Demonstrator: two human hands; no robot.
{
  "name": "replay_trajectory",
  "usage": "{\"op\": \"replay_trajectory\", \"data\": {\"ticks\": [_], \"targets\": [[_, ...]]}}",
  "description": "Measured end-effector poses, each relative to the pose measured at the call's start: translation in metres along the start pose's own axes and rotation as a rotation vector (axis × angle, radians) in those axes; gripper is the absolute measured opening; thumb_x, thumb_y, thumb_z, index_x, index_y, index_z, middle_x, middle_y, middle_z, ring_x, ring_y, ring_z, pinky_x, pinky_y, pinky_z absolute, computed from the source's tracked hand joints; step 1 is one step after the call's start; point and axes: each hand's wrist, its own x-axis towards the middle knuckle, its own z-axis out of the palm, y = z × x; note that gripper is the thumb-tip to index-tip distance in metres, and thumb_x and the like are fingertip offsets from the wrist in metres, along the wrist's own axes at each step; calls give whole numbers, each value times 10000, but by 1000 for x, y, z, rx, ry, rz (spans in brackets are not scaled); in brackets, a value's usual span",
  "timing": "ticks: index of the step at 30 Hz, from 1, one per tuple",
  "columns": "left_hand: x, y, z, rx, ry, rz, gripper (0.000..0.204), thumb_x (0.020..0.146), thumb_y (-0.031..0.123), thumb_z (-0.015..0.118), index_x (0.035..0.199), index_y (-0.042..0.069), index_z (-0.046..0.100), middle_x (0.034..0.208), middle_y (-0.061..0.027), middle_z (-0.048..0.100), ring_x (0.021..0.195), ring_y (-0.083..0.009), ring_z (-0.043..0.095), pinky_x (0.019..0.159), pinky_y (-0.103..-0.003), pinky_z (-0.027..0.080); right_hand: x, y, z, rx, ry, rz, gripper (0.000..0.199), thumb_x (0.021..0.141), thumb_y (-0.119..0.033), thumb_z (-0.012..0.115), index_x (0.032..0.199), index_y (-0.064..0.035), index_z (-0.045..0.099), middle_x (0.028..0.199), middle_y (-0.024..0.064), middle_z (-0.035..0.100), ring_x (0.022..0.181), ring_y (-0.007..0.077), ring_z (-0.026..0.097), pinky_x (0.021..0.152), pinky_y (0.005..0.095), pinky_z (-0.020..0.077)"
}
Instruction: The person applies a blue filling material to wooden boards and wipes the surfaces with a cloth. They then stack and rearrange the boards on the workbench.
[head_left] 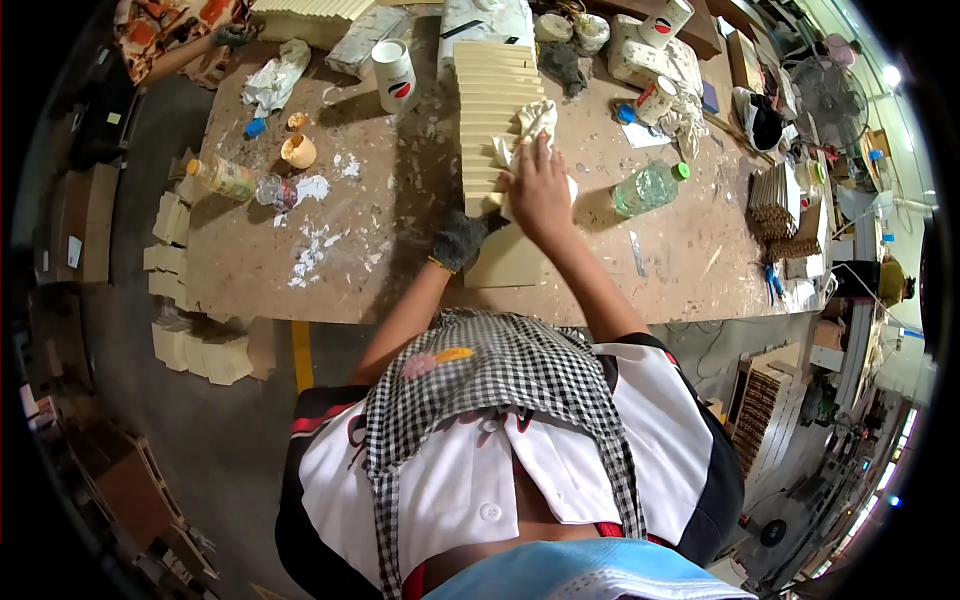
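Note:
A row of overlapping cream boards (487, 110) runs away from me down the middle of the table. My left hand (460, 242), in a dark grey glove, grips the near end of the row, its fingertips partly hidden by the boards. My bare right hand (543, 190) presses a crumpled white cloth (537, 118) on the row's right side, fingers pointing away from me. Another flat cream board (502, 262) lies just under my hands, near the table's front edge.
A green-capped bottle (645, 190) lies right of my hand. White tubs (393, 78) stand at the back. Two bottles (222, 178) and an orange cup (298, 151) are at left. A co-worker's gloved hand (234, 36) shows far left. Stacked pieces (775, 200) sit at right.

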Motion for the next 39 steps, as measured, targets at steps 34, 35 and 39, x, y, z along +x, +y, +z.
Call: {"op": "replay_trajectory", "data": {"ticks": [34,35,39], "targets": [[13,18,-25,673,-9,1,952,848,554,705,1522,47,263,1490,-226,385,1366,-385,396,1146,-442,335,121,-68,-17,361,49,-354,151,881,-201,611,985,-128,693,1033,71,640,1073,245,569,928,400,418],[14,9,-28,821,32,150,927,842,499,736,1510,42,285,1481,-225,399,1361,-383,405,1144,-442,341,120,-52,-18,347,1,-388,197,882,-223,625,1039,-132,702,1107,60,648,1122,245,566,972,419,408],[19,51,-30,581,-80,78,933,793,306,838,1505,13,311,1488,-221,414,1377,-345,416,1148,-439,353,76,42,20,457,57,-293,262,892,-154,647,1138,-121,732,1315,53,648,1225,259,589,1019,438,456]]}}
